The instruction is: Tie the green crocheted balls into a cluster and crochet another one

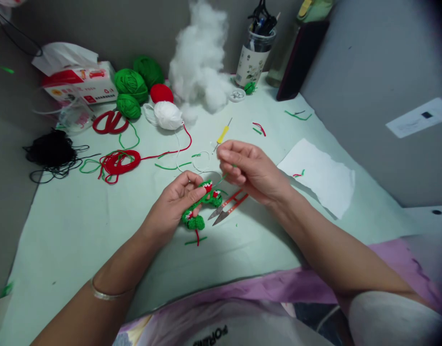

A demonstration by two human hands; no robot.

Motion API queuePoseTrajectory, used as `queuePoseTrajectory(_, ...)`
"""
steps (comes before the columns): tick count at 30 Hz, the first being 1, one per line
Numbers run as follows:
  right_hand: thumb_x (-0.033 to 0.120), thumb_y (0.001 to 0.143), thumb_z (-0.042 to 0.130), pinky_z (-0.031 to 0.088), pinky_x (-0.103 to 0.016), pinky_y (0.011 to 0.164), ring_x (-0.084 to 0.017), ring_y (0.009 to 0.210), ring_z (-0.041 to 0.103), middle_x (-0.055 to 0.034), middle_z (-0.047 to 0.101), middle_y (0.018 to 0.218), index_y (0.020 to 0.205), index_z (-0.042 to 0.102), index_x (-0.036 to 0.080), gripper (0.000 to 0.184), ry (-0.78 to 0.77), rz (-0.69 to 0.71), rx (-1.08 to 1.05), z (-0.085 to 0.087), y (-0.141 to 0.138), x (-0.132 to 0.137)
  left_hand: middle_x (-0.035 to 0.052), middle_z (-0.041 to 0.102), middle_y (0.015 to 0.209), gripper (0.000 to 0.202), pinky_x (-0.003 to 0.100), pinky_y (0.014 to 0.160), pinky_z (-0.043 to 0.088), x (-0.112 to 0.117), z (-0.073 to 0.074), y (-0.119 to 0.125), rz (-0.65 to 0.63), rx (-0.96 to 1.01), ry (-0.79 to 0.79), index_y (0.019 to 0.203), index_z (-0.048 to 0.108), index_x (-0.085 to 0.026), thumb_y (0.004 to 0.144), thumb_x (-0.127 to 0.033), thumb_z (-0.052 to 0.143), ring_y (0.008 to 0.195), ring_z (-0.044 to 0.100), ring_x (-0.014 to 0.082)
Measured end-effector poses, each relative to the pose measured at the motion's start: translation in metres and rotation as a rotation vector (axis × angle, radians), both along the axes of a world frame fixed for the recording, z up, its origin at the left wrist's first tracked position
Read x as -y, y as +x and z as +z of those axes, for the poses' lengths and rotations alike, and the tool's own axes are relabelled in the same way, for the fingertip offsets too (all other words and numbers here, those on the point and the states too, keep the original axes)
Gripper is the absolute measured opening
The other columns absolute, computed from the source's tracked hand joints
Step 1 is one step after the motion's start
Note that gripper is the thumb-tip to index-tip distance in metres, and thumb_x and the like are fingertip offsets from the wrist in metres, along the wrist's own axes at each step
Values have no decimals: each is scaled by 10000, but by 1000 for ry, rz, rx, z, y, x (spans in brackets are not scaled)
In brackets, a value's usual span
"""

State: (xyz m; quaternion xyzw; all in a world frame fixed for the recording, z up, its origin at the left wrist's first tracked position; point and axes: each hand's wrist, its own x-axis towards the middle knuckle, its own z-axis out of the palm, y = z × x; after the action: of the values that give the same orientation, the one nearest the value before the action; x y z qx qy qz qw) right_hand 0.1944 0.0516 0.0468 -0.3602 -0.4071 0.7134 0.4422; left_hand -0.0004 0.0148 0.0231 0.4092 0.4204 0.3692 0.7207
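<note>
Sitting just in front of you at the middle of the table (80, 230), the crochet piece (202, 204) is a small green lump with red and white bits, held a little above the cloth. A green thread (221, 180) runs from its top up and to the right. Just beside it, partly under your right wrist, the snips (228, 206) lie flat with their blades pointing at the piece. Short yarn scraps lie under and around it. Further out are a hook (223, 134) with a yellow handle, a sheet of paper (318, 175) on the right and a red yarn tangle (116, 163) on the left. At the back stand a white ball (168, 115), green balls (130, 84), stuffing (201, 62) and a jar (255, 55) of pens. Nothing lies between your hands. Your left hand (174, 204) is closed on the piece, thumb on top and fingers curled beneath. Your right hand (250, 168) hovers above, fingertips pinched tight on the thread; whether a needle is in that pinch, you cannot tell.
</note>
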Motion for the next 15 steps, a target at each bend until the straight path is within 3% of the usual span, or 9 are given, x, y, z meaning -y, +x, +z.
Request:
queuePoseTrajectory(5, 391, 753, 890, 198, -174, 452, -16, 458, 269, 108, 442, 549, 814, 591, 174, 374, 10, -71, 0, 4, 7, -2, -54, 574, 624, 266, 133, 427, 336, -1, 0, 0, 30, 24, -5, 897, 605, -198, 845, -355, 814, 462, 432, 47)
queuePoseTrajectory(9, 339, 818, 815, 242, -188, 473, -38, 494, 342, 83, 491, 592, 870, 622, 179, 256, 44, -90, 66, 6, 7, -1, -41, 605, 664, 238, 145, 497, 424, -3, 0, -2, 103, 80, -53, 947, 642, -192, 834, -293, 826, 541, 508, 69)
queuePoseTrajectory(15, 354, 850, 790, 377, -240, 560, -95, 620, 491, 25, 597, 706, 858, 712, 182, 190, 247, -76, 272, 3, 4, 4, -25, 635, 685, 192, 145, 549, 455, -6, 1, -5, 163, 132, -91, 957, 686, -172, 833, -225, 822, 584, 543, 73)
